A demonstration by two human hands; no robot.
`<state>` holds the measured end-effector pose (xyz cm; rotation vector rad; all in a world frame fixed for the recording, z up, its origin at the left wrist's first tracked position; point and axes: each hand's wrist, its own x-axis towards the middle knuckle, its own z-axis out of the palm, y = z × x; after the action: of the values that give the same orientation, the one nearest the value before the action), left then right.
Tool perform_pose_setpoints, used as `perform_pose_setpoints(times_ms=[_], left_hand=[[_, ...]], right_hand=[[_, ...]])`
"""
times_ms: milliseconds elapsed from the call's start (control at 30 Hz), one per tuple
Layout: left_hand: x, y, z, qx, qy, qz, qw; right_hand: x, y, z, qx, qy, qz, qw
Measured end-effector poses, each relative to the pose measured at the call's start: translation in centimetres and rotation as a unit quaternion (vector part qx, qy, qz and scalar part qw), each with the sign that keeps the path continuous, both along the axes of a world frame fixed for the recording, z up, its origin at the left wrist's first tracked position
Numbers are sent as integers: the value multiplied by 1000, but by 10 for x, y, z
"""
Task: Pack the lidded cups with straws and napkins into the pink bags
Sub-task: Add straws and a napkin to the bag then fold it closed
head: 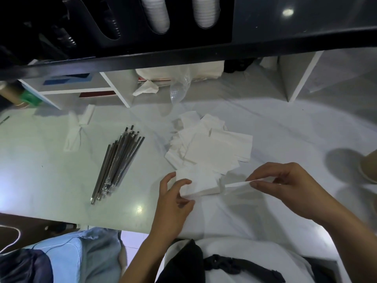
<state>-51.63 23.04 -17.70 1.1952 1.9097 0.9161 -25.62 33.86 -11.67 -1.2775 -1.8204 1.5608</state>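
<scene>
A loose heap of white napkins (212, 146) lies in the middle of the white counter. My left hand (175, 197) grips a small stack of napkins (197, 181) at the heap's near edge. My right hand (285, 182) pinches a single thin napkin (238, 184) peeled off that stack and held level between the two hands. A bundle of dark wrapped straws (117, 162) lies to the left of the napkins. No pink bag is in view. The edge of a brown paper cup (369, 166) shows at the far right.
White shelf dividers (117, 86) and a clear plastic bag (179, 86) stand behind the napkins. Stacks of white lids (157, 13) hang in a black dispenser overhead. A twisted white wrapper (76, 129) lies at the left. A person in blue (67, 256) sits at the lower left.
</scene>
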Motion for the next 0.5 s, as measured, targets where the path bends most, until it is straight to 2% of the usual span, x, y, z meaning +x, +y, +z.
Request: perform_pose_setpoints(times_ms=[233,367,400,500], left_hand=[[-5,6,-7,69,130,1,989],[-9,10,16,132,214,-3,968],[-9,12,27,129,194,-8,973],[-3,22,70,57,44,-33,997]], right_hand=[[0,-3,3,29,-32,3,999],[2,-6,12,69,-75,25,994],[0,-6,16,96,-85,44,991],[-9,-7,28,155,-72,95,981]])
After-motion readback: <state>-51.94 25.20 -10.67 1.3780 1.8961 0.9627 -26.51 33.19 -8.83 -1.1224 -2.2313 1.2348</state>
